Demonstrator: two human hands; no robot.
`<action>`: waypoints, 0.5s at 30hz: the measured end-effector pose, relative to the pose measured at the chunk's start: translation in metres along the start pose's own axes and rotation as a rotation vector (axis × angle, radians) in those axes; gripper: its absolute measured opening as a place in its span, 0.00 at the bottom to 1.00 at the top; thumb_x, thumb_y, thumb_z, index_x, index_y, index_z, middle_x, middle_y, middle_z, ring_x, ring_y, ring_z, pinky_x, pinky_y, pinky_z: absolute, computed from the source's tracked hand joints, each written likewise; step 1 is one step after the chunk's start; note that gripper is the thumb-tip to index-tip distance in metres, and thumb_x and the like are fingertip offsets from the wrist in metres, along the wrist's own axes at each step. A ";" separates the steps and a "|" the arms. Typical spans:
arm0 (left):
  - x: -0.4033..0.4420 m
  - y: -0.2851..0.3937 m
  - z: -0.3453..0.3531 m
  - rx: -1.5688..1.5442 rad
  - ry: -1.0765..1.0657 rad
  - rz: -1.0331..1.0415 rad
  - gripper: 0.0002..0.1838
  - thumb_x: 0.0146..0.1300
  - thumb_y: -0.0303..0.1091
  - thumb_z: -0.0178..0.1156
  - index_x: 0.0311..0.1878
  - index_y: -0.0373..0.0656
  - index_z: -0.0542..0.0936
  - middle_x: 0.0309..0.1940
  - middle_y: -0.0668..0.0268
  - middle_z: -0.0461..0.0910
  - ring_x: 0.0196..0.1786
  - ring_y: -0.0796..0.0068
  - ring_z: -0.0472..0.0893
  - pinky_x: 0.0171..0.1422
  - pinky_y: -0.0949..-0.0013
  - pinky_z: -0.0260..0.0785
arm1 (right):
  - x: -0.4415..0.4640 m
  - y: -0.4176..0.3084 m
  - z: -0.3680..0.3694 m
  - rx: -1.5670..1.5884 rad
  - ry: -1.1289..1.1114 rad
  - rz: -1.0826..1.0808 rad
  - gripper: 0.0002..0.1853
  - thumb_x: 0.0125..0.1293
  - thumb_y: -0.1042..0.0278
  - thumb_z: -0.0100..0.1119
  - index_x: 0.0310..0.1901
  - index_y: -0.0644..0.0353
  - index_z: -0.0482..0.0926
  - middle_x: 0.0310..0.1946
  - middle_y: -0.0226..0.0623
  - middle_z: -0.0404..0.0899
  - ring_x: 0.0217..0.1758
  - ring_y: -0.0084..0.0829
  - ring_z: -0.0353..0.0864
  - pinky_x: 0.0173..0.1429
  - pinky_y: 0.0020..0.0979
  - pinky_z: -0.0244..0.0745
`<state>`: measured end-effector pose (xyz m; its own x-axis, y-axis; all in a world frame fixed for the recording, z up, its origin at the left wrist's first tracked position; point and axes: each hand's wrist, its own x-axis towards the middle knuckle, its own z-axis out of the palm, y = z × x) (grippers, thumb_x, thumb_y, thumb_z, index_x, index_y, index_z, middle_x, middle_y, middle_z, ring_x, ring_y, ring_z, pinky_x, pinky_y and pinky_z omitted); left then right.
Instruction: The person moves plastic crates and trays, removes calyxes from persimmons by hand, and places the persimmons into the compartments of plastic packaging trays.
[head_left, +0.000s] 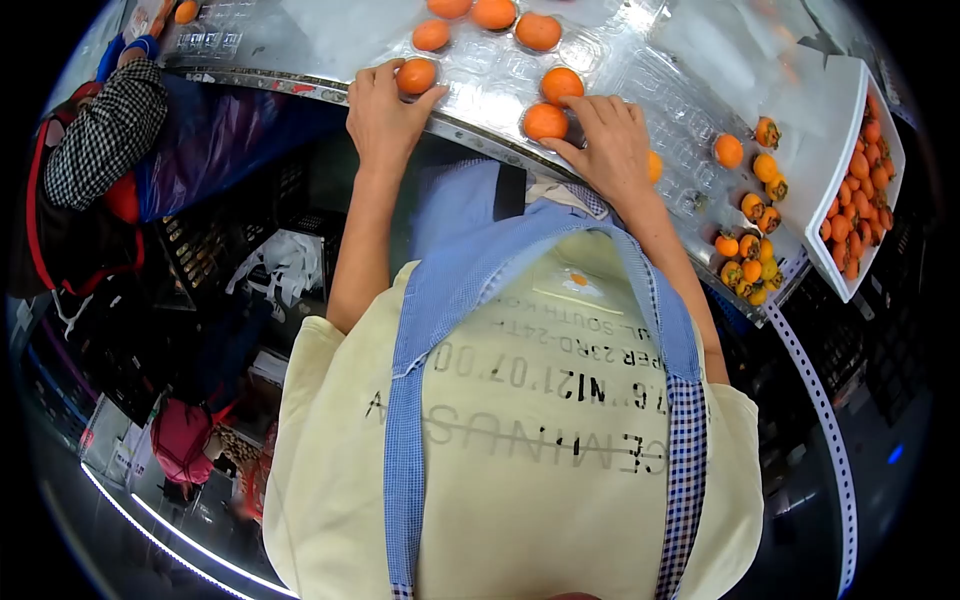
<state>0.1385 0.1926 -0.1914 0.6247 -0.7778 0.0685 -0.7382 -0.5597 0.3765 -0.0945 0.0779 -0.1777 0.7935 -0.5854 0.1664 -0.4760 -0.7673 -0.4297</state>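
Observation:
On the metal table, clear plastic trays (480,75) hold orange persimmons. My left hand (385,112) has its thumb and fingers spread around a persimmon (416,76) at the table's front edge. My right hand (607,140) reaches from the right, its fingertips at a persimmon (562,85) and its thumb beside another persimmon (545,122) just below. Part of one more persimmon (654,166) shows to the right of my right wrist. Several others sit in the trays farther back.
A white box (847,180) full of small orange fruit stands at the right. Loose persimmons (750,262) cluster at the table's right end. Another person's checked sleeve (108,135) is at the upper left. Dark crates (190,255) stand below the table.

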 end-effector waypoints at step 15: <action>0.008 -0.019 -0.003 -0.787 -0.125 -0.411 0.22 0.62 0.47 0.59 0.44 0.34 0.78 0.41 0.57 0.80 0.38 0.67 0.81 0.45 0.66 0.73 | -0.003 -0.011 0.009 0.023 -0.029 0.094 0.24 0.45 0.55 0.70 0.44 0.54 0.78 0.32 0.35 0.76 0.36 0.36 0.76 0.42 0.36 0.67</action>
<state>0.1587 0.1978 -0.1958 0.7351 -0.6103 -0.2951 -0.0453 -0.4785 0.8769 -0.0877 0.0903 -0.1817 0.7569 -0.6461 0.0985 -0.5401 -0.7032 -0.4624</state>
